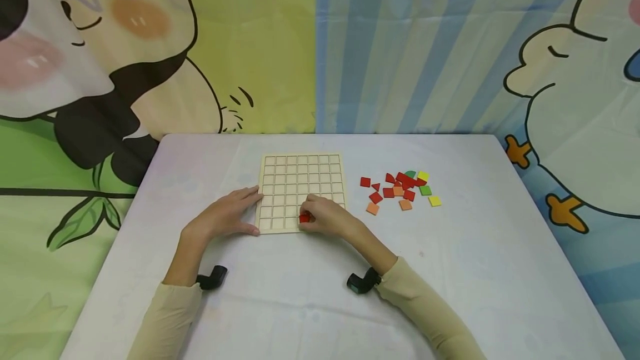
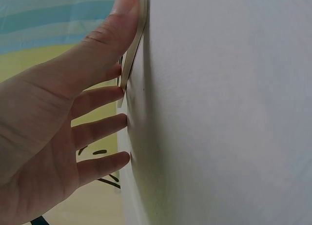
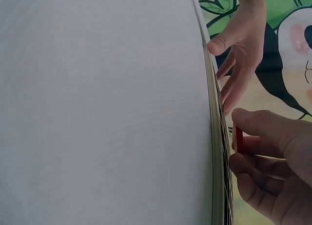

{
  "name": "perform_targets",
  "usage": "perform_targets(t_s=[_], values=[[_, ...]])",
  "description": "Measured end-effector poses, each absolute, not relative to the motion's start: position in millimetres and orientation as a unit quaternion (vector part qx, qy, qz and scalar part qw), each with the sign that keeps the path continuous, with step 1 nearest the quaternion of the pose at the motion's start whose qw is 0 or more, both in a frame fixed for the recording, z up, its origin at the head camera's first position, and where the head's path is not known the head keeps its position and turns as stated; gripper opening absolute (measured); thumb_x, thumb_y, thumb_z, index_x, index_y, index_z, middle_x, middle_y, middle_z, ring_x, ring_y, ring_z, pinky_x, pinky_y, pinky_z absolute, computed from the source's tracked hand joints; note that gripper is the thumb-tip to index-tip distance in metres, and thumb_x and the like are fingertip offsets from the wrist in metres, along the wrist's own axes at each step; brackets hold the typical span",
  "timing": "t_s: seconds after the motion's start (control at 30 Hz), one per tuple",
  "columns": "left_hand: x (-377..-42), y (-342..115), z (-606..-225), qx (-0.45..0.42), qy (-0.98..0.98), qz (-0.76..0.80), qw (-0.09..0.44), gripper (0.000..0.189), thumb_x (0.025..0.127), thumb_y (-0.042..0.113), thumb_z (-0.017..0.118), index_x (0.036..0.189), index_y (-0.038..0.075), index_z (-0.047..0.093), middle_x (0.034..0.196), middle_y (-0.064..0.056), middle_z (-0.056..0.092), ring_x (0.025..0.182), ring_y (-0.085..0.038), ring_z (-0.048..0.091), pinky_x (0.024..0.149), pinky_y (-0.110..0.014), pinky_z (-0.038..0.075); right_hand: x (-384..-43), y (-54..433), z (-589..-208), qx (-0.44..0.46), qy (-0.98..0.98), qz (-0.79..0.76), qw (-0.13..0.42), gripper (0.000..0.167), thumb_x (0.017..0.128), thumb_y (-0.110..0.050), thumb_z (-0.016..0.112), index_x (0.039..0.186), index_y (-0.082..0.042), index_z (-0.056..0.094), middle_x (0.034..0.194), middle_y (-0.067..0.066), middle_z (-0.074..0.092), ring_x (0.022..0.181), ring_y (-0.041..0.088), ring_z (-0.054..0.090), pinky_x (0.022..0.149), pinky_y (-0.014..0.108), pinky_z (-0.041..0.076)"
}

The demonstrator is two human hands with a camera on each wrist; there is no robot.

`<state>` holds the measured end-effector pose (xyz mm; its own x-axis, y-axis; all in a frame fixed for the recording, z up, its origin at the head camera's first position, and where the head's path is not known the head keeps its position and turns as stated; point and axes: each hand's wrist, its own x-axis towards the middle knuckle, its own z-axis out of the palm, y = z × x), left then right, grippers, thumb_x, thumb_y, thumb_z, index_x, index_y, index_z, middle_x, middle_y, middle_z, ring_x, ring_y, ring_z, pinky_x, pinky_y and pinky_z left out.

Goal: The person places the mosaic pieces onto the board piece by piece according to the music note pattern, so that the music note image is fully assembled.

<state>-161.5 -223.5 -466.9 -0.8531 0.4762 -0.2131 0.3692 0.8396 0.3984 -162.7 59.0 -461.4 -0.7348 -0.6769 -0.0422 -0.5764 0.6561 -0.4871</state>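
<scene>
A square wooden grid board [image 1: 281,176] with rows of shallow square cells lies flat on the table. My left hand [image 1: 226,214] rests at its left edge, thumb and fingertips against the side, fingers spread and fairly straight. In the left wrist view the left thumb [image 2: 105,42] touches the board's rim. My right hand [image 1: 327,216] is over the board's lower right part and pinches a red square tile [image 1: 304,218] between thumb and fingers. Seen in the right wrist view, the red tile [image 3: 239,138] stands edge-on just above the board's surface.
Right of the board lies a loose pile of tiles: red [image 1: 389,193], orange [image 1: 372,208], yellow [image 1: 434,200] and green [image 1: 425,190], some overlapping. The white table [image 1: 300,293] ends at a printed cloth backdrop [image 1: 400,43]. A black camera is strapped on each wrist.
</scene>
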Motion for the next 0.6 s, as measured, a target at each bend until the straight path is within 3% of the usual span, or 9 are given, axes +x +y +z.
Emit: perform_targets(t_s=[0.6], values=[[-162.4,-223.6,-467.3,0.222,0.946,0.177,0.155,0.094,0.071,0.049,0.08,0.149,0.014,0.039,0.159,-0.013,0.029,0.145,-0.038,0.029,0.114,-0.058,0.031,-158.8,50.7,-459.3,-0.324,0.914,-0.215,0.113,0.018,0.087,-0.024,0.072,0.094,-0.009,0.066,0.089,0.0,0.055,0.073,0.008,0.047,0.063,0.018,0.04]])
